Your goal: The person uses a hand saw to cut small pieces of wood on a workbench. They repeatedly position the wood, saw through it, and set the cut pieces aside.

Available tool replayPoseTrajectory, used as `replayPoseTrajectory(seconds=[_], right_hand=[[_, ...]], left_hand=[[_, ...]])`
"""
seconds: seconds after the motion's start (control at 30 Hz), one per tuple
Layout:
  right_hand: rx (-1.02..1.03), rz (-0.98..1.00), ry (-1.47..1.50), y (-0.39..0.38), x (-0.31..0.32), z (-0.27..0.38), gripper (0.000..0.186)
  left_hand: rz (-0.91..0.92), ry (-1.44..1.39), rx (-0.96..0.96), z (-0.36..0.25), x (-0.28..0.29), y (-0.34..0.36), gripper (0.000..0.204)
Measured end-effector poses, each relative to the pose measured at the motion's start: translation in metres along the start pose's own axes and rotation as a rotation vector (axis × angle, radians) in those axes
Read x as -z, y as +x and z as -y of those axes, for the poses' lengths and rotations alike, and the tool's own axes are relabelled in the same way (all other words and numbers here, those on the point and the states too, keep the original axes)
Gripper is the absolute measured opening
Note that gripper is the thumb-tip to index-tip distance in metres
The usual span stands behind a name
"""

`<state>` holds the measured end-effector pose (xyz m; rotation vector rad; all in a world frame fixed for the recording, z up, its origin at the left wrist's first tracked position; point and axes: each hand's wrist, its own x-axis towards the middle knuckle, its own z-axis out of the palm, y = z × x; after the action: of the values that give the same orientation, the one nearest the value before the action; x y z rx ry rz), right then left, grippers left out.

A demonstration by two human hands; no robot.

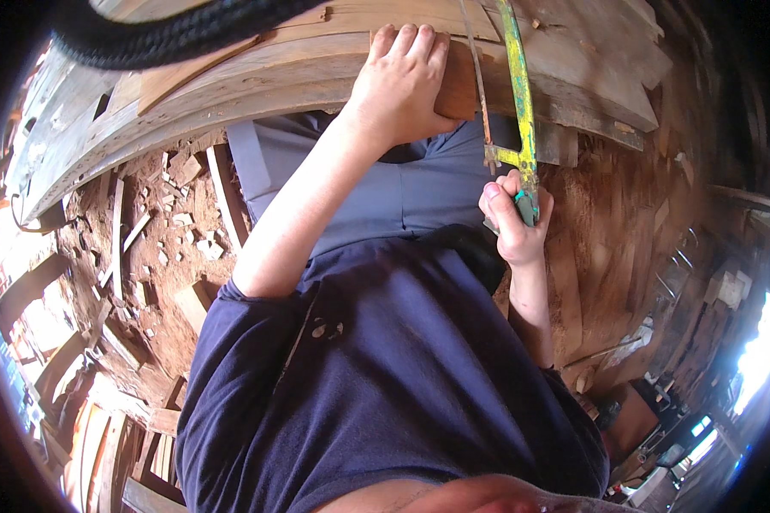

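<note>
My right hand (515, 214) is closed round the green handle of a hacksaw (519, 94). The saw's frame is worn yellow and green, and its thin rusty blade (478, 77) runs away from me along the left side of the frame. The far end of the saw is cut off by the picture's top edge. My left hand (402, 81) lies over a brown wooden block (459, 81) at the bench's near edge, its fingers over the top and its thumb at the near side. The blade passes close to the block's right end; whether it touches cannot be made out.
A thick plank workbench (291, 81) spans the far side. Wood offcuts (184, 220) and chips litter the sawdust-covered floor on the left, with wooden strips (118, 239) among them. A black braided cable (171, 38) hangs across the upper left. Clutter (642, 410) stands at the lower right.
</note>
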<state>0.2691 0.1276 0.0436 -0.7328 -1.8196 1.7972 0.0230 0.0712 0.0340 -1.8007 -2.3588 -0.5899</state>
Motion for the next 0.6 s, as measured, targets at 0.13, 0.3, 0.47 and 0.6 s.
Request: replayPoseTrajectory(seconds=[0.13,0.3,0.47,0.6], right_hand=[[0.041,-0.013,0.059,-0.008,0.004,-0.002,0.038],[-0.009,-0.116,0.087,-0.009,0.009,-0.004,0.035],[0.053,-0.174,0.022,-0.007,0.018,-0.008,0.033],[0.166,-0.183,-0.065,-0.001,0.024,-0.01,0.03]], left_hand=[[-0.026,-0.02,-0.011,-0.007,-0.006,0.003,0.106],[-0.05,-0.003,0.001,-0.033,-0.021,0.023,0.106],[0.029,-0.128,-0.094,-0.046,-0.034,0.049,0.102],[0.029,-0.18,-0.115,-0.052,-0.037,0.065,0.103]])
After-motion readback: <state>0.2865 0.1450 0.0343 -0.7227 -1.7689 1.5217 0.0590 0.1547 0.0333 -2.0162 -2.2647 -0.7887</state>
